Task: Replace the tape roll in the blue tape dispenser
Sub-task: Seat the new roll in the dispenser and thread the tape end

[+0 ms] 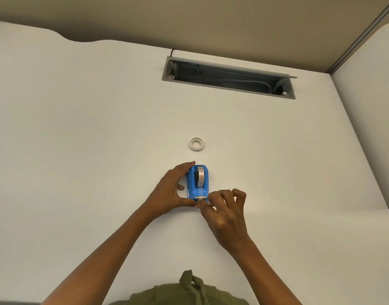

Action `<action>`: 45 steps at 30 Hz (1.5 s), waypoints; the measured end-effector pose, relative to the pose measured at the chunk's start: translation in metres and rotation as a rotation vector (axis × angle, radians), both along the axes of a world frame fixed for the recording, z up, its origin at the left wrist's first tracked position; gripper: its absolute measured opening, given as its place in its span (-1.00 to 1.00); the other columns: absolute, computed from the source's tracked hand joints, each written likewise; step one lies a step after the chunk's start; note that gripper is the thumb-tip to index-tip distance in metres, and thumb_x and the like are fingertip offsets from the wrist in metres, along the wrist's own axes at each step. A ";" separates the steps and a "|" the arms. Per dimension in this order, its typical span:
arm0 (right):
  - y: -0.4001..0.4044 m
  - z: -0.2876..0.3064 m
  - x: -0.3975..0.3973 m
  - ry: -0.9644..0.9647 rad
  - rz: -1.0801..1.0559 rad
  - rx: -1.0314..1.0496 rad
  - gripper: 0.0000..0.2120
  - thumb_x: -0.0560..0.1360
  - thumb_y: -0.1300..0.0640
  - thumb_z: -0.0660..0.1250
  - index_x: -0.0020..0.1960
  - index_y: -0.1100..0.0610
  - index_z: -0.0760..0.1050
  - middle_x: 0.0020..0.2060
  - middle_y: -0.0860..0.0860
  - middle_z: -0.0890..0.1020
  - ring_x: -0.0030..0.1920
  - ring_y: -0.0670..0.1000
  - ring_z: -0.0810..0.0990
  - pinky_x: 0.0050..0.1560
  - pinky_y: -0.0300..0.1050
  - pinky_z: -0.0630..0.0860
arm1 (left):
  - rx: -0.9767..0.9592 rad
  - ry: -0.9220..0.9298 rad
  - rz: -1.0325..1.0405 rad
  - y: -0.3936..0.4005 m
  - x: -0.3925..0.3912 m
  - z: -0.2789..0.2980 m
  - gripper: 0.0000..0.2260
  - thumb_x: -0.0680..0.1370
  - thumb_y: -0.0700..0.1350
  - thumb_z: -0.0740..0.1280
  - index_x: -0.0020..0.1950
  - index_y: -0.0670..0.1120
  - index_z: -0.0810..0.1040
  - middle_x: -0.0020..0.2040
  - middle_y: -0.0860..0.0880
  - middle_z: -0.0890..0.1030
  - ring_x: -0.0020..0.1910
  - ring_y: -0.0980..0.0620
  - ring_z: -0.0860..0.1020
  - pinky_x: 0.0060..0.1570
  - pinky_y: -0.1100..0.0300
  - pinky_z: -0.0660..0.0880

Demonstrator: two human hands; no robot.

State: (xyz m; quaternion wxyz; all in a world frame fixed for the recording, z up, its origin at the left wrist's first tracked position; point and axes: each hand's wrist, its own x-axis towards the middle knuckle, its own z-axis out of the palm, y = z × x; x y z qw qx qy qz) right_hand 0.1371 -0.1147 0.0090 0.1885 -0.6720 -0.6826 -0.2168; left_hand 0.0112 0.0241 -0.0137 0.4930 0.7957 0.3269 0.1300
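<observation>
White worktop [101,128] spreads before you, with the blue plastic tape dispenser [198,183] at its centre already carrying a clear tape roll [201,173], and a near-empty white tape ring [196,144] lying apart at twelve o'clock. So the swap looks nearly done. Your left hand [170,190] cups the dispenser's side, half open, while your right hand [225,213] pinches narrowly at the metal cutter [201,197], apparently seating the tape's end.

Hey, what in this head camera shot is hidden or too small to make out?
- Tape end at the blue tape dispenser's cutter: covered by the right hand's fingertips.
- Dispenser's left side: hidden behind the left hand.
- Loose tape roll: too small to tell how much tape it holds.
- Cable tray interior: dark, contents unclear.
</observation>
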 end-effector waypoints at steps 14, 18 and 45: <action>-0.008 -0.005 0.005 0.023 0.027 -0.052 -0.85 0.39 0.12 0.36 -0.12 0.15 0.65 -0.32 0.06 0.62 -0.16 0.01 0.39 -0.06 -0.03 0.26 | -0.010 0.018 0.000 -0.001 0.001 0.005 -0.11 0.21 0.09 0.59 0.36 0.32 0.11 0.28 0.23 0.31 0.15 0.21 0.41 -0.11 0.60 0.40; -0.009 -0.001 0.007 0.181 -0.004 -0.100 -0.88 0.31 0.15 0.50 -0.21 0.18 0.65 -0.38 0.07 0.58 -0.29 0.03 0.47 -0.25 -0.11 0.38 | -0.017 0.032 -0.021 -0.002 0.000 0.009 -0.07 0.20 0.08 0.59 0.32 0.42 0.02 0.27 0.33 0.26 0.15 0.31 0.38 -0.11 0.59 0.40; 0.008 0.009 0.025 1.237 -0.179 -0.350 -0.58 0.34 0.19 0.52 0.19 0.07 0.57 -0.01 -0.01 0.66 -0.06 -0.08 0.63 -0.03 -0.45 0.52 | 0.027 0.227 -0.146 0.024 -0.010 0.031 -0.30 0.43 -0.06 0.45 0.47 0.09 0.18 0.52 0.04 0.21 0.49 0.07 0.16 0.36 0.20 0.14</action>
